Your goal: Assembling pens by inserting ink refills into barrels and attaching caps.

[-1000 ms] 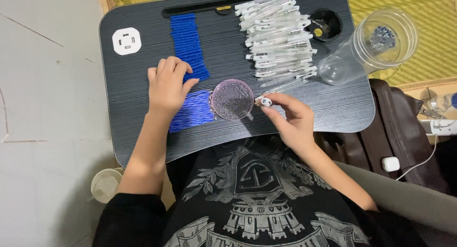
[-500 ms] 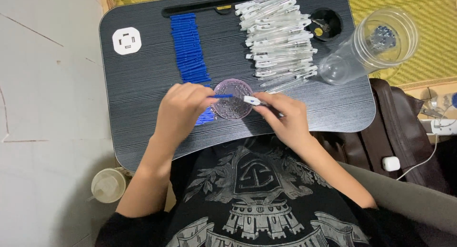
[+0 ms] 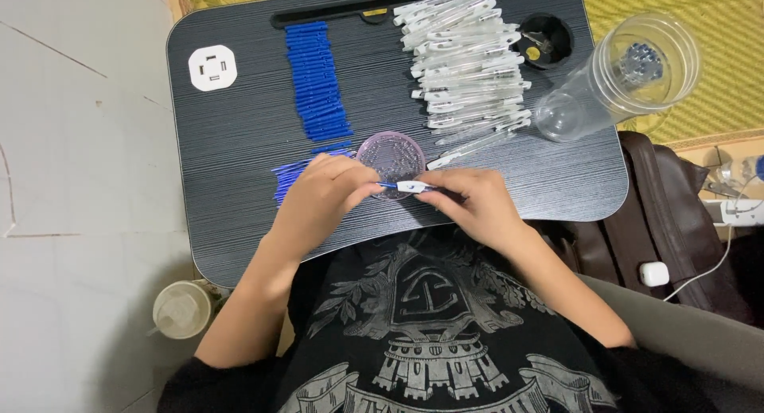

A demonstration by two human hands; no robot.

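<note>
My left hand [image 3: 322, 198] and my right hand [image 3: 473, 202] meet at the near edge of a black lap desk [image 3: 239, 134]. Between their fingertips they pinch a small pen part [image 3: 407, 187], white with a thin blue refill sticking out to the left. Just behind it lies a round purple dish [image 3: 391, 153] with tiny pieces in it. Loose blue refills [image 3: 288, 177] fan out beside my left hand. A neat row of blue refills [image 3: 318, 83] runs up the desk. A pile of clear white pen barrels [image 3: 469, 67] lies to the right of it.
A clear plastic cup [image 3: 617, 79] lies on its side at the desk's right edge with small parts inside. A round black recess [image 3: 544, 40] and a white socket-shaped sticker [image 3: 212, 68] sit on the desk. A lidded cup [image 3: 181, 309] stands on the tiled floor at left.
My left hand left the loose blue refills and came over to my right hand. Both now hold the small pen part together in front of the purple dish.
</note>
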